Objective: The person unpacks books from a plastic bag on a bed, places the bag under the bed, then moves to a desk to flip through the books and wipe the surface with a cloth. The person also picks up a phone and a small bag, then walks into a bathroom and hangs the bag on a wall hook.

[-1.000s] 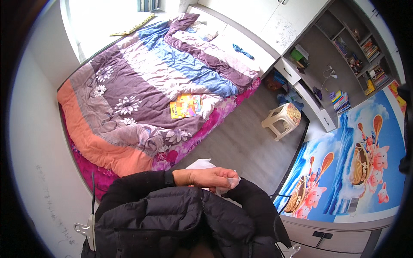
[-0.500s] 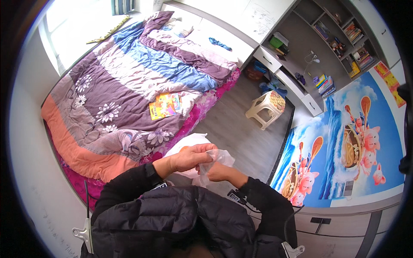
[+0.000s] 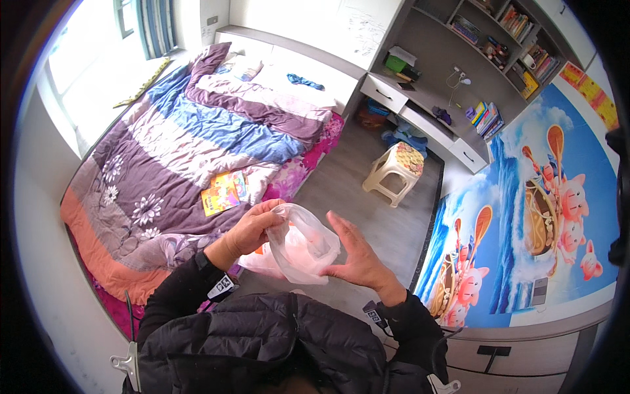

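Note:
A thin, translucent white plastic bag [image 3: 289,256] hangs in front of my chest, its mouth spread into a wide loop that faces up. My left hand [image 3: 249,231] pinches the rim on the left side, with thumb and fingers closed on the film. On the opposite side is my right hand [image 3: 362,257], fingers stretched out and apart, its thumb by the bag's rim. Whether that thumb touches the film is hard to tell. Orange print shows on the lower part of the bag, near my left wrist.
A bed with a patterned quilt [image 3: 131,174] fills the left, with colourful booklets [image 3: 223,194] on it. Beyond the bag stands a cream plastic stool [image 3: 394,172] on grey floor. A desk [image 3: 426,98] with books and shelves is at the far right, beside a cartoon-pig mural [image 3: 505,262].
My hands have moved apart. The bunched plastic between them has opened into a loop, and my right hand's fingers have spread. The view has shifted slightly.

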{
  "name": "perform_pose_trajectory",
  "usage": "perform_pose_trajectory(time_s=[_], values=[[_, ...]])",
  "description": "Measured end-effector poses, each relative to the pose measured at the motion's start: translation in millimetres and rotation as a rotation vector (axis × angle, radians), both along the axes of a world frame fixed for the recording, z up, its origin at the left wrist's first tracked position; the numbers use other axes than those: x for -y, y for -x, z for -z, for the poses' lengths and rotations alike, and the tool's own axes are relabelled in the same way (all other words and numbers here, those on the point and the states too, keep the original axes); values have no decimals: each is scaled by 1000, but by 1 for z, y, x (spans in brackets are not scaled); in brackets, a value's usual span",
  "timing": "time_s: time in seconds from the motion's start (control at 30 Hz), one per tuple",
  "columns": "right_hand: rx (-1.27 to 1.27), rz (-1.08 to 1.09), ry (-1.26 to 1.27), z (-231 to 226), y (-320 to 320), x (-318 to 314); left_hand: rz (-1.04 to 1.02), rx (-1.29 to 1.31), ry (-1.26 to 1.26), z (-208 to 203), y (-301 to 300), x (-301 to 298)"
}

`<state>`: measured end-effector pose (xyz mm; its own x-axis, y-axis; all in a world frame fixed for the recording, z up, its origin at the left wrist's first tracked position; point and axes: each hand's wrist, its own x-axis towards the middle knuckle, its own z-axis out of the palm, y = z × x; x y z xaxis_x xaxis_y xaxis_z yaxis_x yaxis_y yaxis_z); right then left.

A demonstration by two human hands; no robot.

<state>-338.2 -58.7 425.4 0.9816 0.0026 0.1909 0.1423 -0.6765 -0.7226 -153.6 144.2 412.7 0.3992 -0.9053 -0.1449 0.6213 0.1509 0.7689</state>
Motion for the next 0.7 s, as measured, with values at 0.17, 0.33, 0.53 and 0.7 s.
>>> perform_pose_trajectory(time_s=[0.17, 0.33, 0.53, 0.7], values=[[-84, 89, 366, 55, 12, 29, 35, 17, 100, 0, 17, 67], [235, 147, 423, 91, 1, 83, -12, -136, 147, -9, 25, 104], [147, -102, 213, 93, 6, 100, -65, -227, 307, -19, -7, 130], [7, -136, 89, 89, 6, 123, -278, -370, 219, -5, -46, 163]])
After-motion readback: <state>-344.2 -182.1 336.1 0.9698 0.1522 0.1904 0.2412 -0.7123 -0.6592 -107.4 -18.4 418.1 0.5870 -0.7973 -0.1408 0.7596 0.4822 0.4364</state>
